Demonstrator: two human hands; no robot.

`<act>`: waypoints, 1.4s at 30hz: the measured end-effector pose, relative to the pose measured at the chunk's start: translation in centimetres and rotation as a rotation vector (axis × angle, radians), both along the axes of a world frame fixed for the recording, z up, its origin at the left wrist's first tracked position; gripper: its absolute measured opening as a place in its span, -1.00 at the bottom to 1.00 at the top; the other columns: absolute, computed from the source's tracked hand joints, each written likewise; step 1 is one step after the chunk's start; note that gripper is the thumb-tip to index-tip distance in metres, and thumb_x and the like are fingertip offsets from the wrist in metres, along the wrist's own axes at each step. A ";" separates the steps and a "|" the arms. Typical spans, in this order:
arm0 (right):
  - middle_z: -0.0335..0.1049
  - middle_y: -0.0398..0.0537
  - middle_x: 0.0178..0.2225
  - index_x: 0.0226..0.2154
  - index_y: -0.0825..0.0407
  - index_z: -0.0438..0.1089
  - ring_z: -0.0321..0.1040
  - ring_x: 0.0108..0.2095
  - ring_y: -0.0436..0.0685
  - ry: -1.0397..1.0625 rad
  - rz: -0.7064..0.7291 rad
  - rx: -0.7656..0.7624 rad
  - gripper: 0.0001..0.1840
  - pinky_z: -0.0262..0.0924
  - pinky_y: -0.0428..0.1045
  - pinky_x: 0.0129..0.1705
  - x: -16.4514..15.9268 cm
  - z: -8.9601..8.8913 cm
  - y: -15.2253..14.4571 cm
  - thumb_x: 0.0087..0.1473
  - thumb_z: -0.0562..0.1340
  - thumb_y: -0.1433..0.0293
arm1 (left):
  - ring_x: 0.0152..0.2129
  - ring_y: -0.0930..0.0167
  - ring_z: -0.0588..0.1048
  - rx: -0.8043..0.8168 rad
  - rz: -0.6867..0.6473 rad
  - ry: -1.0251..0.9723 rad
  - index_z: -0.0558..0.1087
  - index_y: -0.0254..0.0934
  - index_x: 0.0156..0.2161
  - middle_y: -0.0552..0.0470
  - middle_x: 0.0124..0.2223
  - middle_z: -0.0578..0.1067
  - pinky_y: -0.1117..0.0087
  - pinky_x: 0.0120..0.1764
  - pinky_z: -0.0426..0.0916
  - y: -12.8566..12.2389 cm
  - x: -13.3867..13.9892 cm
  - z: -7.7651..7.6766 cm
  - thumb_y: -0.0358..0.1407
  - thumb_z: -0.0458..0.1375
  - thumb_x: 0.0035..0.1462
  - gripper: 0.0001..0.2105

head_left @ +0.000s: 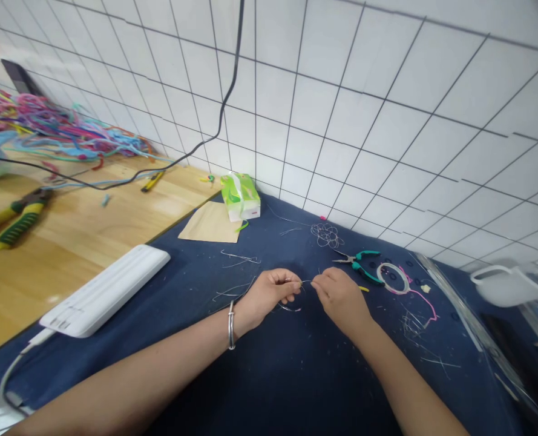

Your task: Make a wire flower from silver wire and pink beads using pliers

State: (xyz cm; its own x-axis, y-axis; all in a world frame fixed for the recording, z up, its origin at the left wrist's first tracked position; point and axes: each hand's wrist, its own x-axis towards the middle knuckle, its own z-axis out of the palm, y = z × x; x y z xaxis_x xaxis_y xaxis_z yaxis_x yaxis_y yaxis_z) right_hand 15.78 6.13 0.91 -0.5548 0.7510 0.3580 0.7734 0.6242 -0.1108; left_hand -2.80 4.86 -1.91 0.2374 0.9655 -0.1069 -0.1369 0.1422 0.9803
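Over the dark blue cloth [269, 363], my left hand [273, 293] pinches a thin wire [305, 281] between thumb and fingers. My right hand [341, 300] is closed on the other end of the same wire, so a short stretch shows between the two hands. A small loop of wire with a pinkish tip hangs just below my left fingers. Several loose wire pieces [232, 292] lie on the cloth to the left of my left hand. Beyond my right hand rest teal-handled pliers [364, 264], with their jaws apart.
A coiled wire tangle [325, 235], a wire spool [393, 278] and wire scraps [413, 325] lie to the right. A white power bank [108, 290], tan paper [212, 223] and tissue pack [241, 197] sit left. Larger pliers [19, 215] and colourful pipe cleaners [60, 124] occupy the wooden table.
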 end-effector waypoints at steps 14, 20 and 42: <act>0.36 -0.13 -0.41 -0.43 -0.01 0.39 0.27 -0.35 0.03 0.385 -0.097 -0.287 -0.82 0.12 -0.04 -0.24 -0.5 0.4 -0.1 0.08 0.09 0.39 | -0.52 0.51 0.38 0.029 0.000 -0.012 0.42 -0.33 -0.33 0.05 -0.42 0.43 0.50 -0.45 0.26 -0.1 0.2 0.0 -0.33 0.16 -0.02 -0.88; 0.26 -0.19 -0.56 -0.43 0.03 0.36 0.22 -0.57 -0.03 0.821 -0.188 -0.907 -0.77 0.18 -0.07 -0.50 -0.5 0.0 0.0 0.00 0.14 0.21 | -0.51 0.51 0.38 0.048 0.040 -0.017 0.42 -0.33 -0.33 0.05 -0.42 0.43 0.48 -0.41 0.27 -0.1 0.4 -0.2 -0.33 0.17 -0.02 -0.88; 0.36 0.02 -0.33 -0.27 0.06 0.37 0.25 -0.24 0.11 0.123 -0.046 0.095 -0.76 0.12 0.04 -0.13 -0.7 -1.0 -0.4 0.15 0.01 0.45 | -0.52 0.51 0.37 0.069 0.059 -0.015 0.43 -0.33 -0.36 0.06 -0.46 0.42 0.49 -0.43 0.24 -0.1 0.5 0.1 -0.31 0.17 -0.02 -0.88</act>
